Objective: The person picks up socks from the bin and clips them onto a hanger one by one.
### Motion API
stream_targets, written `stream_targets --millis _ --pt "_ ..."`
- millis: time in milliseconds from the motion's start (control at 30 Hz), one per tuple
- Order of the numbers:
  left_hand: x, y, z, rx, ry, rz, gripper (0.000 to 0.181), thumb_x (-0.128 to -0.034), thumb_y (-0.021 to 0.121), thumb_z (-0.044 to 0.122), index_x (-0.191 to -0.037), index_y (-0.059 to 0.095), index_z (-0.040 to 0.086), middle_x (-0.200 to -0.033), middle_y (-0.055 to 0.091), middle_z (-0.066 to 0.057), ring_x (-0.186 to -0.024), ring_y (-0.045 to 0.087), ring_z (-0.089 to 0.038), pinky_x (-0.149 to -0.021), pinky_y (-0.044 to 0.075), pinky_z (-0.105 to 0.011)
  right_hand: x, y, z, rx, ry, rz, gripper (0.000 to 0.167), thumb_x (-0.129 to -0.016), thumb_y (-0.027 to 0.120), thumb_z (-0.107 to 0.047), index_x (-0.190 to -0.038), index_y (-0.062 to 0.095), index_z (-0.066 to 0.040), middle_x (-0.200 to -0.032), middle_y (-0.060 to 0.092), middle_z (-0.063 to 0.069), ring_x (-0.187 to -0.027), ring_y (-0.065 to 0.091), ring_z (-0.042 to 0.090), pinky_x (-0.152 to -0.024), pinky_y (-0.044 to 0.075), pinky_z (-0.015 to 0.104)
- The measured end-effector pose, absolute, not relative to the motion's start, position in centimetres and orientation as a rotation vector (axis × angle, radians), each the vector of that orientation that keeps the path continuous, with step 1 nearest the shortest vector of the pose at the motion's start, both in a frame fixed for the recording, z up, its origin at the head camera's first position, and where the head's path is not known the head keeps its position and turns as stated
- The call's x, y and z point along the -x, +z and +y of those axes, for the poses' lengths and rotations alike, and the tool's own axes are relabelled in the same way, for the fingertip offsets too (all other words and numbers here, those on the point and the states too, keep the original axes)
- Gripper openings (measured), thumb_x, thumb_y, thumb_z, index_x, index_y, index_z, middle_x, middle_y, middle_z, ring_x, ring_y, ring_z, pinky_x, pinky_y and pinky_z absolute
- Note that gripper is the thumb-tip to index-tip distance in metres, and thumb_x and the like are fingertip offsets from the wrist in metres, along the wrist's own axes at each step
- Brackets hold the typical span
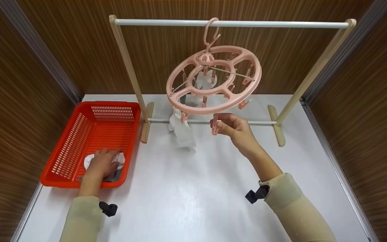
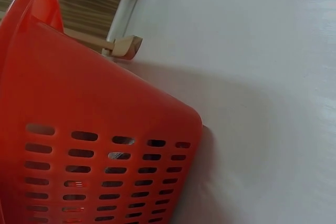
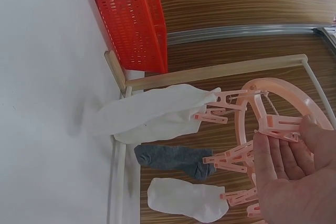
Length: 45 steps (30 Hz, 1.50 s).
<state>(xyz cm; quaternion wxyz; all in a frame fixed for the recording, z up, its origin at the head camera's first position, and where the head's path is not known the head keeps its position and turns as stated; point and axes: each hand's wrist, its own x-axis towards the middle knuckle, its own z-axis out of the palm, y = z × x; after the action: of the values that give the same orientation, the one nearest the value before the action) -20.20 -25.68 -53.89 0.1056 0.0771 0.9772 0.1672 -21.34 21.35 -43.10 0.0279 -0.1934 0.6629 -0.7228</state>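
My left hand (image 1: 102, 165) reaches into the red basket (image 1: 132, 134) and rests on white socks (image 1: 88, 160) and a grey sock (image 1: 114, 175), its fingers spread over them. The left wrist view shows only the basket's outer wall. My right hand (image 1: 239, 132) pinches a pink clothespin (image 1: 215, 126) that hangs from the front rim of a round pink drying hanger (image 1: 197, 110). In the right wrist view, a large white sock (image 3: 157, 111), a grey sock (image 3: 170, 160) and another white sock (image 3: 184, 200) hang from its clips.
The hanger hooks over the white bar (image 1: 277, 24) of a wooden-legged rack (image 1: 126, 64). Other pink clips (image 1: 244, 105) dangle around the ring. Wood-grain panels (image 1: 79, 43) enclose the white table (image 1: 186, 195) at the back and sides.
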Motion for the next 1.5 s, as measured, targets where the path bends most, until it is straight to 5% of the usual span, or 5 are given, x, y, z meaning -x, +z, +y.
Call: stream_targets --millis 467,667,1000,1333,1500 --pt "20.1 -53.4 -25.9 -0.296 0.579 3.027 0.02 -0.0967 0.064 0.02 -0.108 0.064 0.003 -0.093 0.069 -0.019 -0.087 0.06 -0.04 -0.084 0.047 -0.058 21.4 -43.1 21.3 0.567 -2.259 2.054 0.029 -0.1 0.059 -0.008 -0.125 0.061 0.006 -0.11 0.067 0.028 -0.102 0.068 0.029 -0.089 0.058 0.039" --pt "19.8 -52.9 -25.8 -0.237 0.611 3.184 0.025 -0.0987 0.062 0.023 -0.114 0.062 0.003 -0.1 0.07 -0.025 -0.095 0.06 -0.046 -0.094 0.04 -0.061 21.3 -43.2 21.4 0.589 -2.251 2.05 0.028 -0.101 0.058 -0.008 -0.126 0.061 0.005 -0.113 0.065 0.031 -0.105 0.067 0.034 -0.09 0.057 0.039" --pt "19.6 -50.4 -24.4 -0.249 0.922 3.41 0.018 -0.0975 0.065 0.021 -0.105 0.063 0.004 -0.084 0.07 -0.019 -0.077 0.061 -0.039 -0.093 0.041 -0.063 21.2 -43.2 21.6 0.585 -2.265 2.048 0.028 -0.1 0.059 -0.01 -0.124 0.062 0.004 -0.11 0.065 0.029 -0.101 0.066 0.038 -0.089 0.058 0.039" --pt "19.2 -47.7 -22.0 -0.263 1.227 3.439 0.02 -0.0958 0.068 0.018 -0.11 0.066 0.003 -0.098 0.072 -0.019 -0.084 0.065 -0.035 -0.077 0.055 -0.051 21.3 -43.2 21.4 0.573 -2.274 2.039 0.027 -0.1 0.059 -0.009 -0.123 0.062 0.005 -0.11 0.066 0.028 -0.102 0.067 0.033 -0.09 0.057 0.038" --pt "19.1 -46.4 -20.7 -0.321 1.364 3.437 0.021 -0.0947 0.069 0.022 -0.106 0.067 0.004 -0.099 0.074 -0.014 -0.086 0.069 -0.027 -0.082 0.059 -0.04 21.4 -43.3 21.3 0.584 -2.272 2.037 0.026 -0.1 0.059 -0.009 -0.123 0.062 0.004 -0.107 0.067 0.023 -0.102 0.064 0.041 -0.09 0.057 0.038"
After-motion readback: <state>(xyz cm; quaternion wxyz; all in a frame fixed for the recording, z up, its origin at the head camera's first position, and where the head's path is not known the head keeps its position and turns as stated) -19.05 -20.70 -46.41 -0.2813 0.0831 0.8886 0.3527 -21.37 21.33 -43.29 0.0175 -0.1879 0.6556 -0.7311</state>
